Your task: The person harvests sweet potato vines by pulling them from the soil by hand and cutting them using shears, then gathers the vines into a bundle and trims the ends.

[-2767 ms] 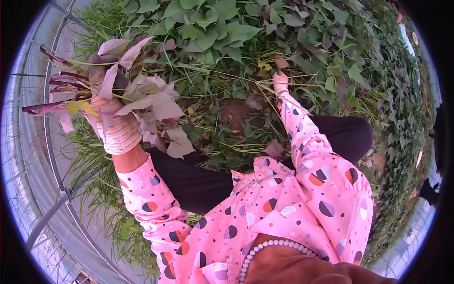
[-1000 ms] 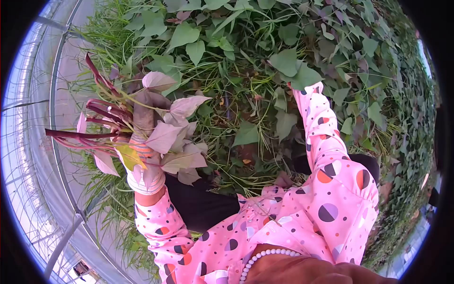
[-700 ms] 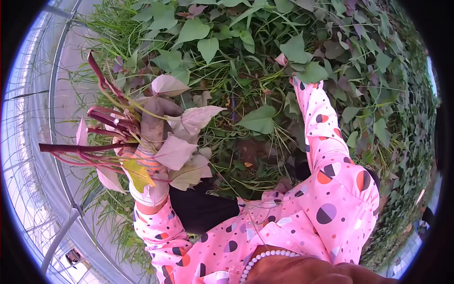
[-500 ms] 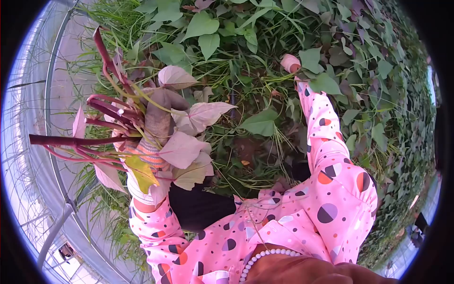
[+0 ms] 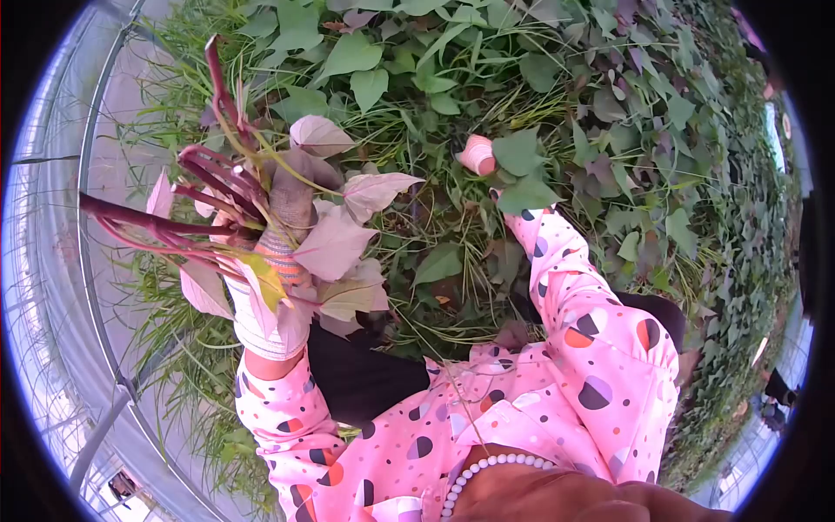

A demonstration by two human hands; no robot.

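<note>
Vine cuttings (image 5: 335,248) fan out of the closed left hand (image 5: 285,213).

I have one view only, from the head camera: it looks forward and steeply down through a round wide lens, close above the left hand (image 5: 283,228) and right hand (image 5: 477,157), leafy bed (image 5: 417,54) just beyond.

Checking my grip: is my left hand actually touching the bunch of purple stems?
Touching. The head view shows the gloved left hand closed around the bunch of stems, with leaves spilling out beside the glove.
</note>
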